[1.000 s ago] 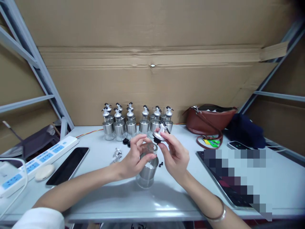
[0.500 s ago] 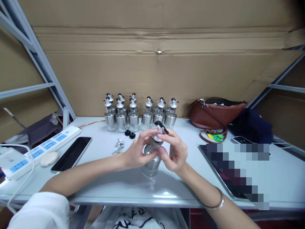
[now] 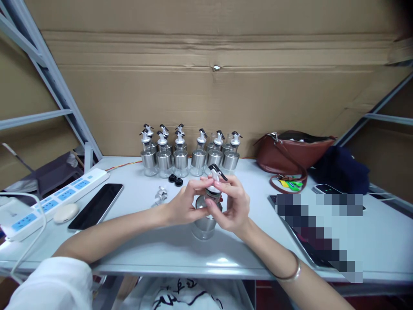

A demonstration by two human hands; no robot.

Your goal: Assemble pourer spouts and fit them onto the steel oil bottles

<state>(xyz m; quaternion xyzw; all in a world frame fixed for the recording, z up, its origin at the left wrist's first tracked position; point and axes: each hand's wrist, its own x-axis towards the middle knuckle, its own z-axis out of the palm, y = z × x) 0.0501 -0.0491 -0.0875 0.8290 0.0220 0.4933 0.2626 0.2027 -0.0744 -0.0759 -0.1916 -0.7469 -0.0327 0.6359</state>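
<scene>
An oil dispenser bottle (image 3: 204, 226) of glass with a metal band stands upright on the table in front of me. On its neck sits a silver pourer top (image 3: 214, 185) with a black flip lever. My left hand (image 3: 190, 200) is closed around the neck and top from the left side. From the right, my right hand (image 3: 232, 202) pinches the pourer top with thumb and fingers. Silver pourer parts (image 3: 161, 195) and two black stoppers (image 3: 176, 180) lie to the left, beyond my left forearm.
Several similar bottles (image 3: 198, 160) stand in rows against the cardboard wall (image 3: 206, 99). At left are a phone (image 3: 96, 206), a round white case (image 3: 66, 213) and a power strip (image 3: 61, 200). A brown bag (image 3: 293, 153), dark cap (image 3: 343, 170) and pixelated tablet (image 3: 303, 232) lie at right.
My right hand has shifted slightly left around the pourer top, its thumb now further across the neck. The bottle stays in place, and my left hand has barely moved.
</scene>
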